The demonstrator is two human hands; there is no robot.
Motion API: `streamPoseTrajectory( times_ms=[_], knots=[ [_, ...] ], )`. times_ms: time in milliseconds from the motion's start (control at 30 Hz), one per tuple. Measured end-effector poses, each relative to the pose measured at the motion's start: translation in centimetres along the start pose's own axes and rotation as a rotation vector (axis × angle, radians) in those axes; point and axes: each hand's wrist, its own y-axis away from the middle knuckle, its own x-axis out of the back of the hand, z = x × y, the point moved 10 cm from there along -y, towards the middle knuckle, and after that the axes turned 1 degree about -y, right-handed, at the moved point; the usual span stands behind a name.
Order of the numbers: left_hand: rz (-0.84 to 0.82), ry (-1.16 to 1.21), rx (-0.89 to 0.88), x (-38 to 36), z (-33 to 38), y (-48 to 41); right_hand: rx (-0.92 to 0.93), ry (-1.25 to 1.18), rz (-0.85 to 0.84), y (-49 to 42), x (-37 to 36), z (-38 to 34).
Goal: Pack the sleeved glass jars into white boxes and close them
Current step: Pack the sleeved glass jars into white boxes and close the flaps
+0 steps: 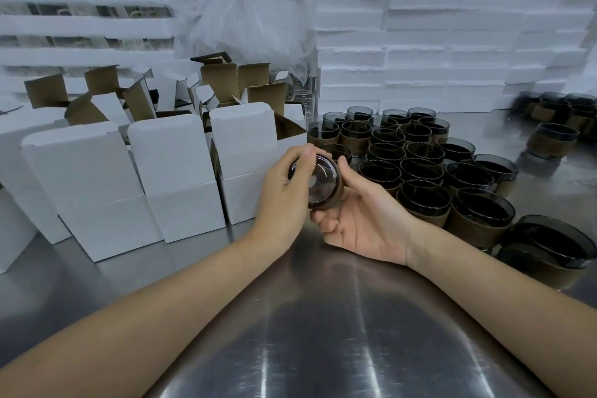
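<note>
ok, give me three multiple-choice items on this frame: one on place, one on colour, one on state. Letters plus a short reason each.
1. Where do the loose jars stand?
A. right of the hands
B. left of the boxes
C. inside the boxes

2. Colour of the jars' sleeves?
A. red
B. brown
C. blue

3. How is the jar in front held?
A. by no hand
B. standing upright on the table
C. by both hands, tipped sideways

Answers:
1 A: they crowd the steel table at right.
2 B: brown bands.
3 C: left hand and right hand grip it.

Bare steel table (323,333): open passage at near centre. Left flank: open white boxes (174,178), flaps raised. Right flank: close-packed sleeved jars (423,171); stacked white slabs (452,42) wall the rear.
</note>
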Motion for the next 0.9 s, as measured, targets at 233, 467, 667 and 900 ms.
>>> streamPoseTrajectory(
  times_ms=[233, 467, 667, 900],
  knots=[
    [-0.167, 0.134, 0.073, -1.5, -1.3, -0.1, 0.009, -0.055, 0.056, 0.3, 0.5, -0.3],
    [-0.205, -0.012, -0.112, -1.8, 0.5, 0.4, 0.019, -0.036, 0.082, 0.5, 0.5, -0.6],
    [-0.121, -0.017, -0.118, -1.1, 0.8, 0.3, 0.050, 0.028, 0.026, 0.3, -0.2, -0.7],
    [-0.053, -0.003, -0.177, -0.4, 1.3, 0.2, 0.197, 0.165, 0.092, 0.1, -0.2, -1.7]
  ],
)
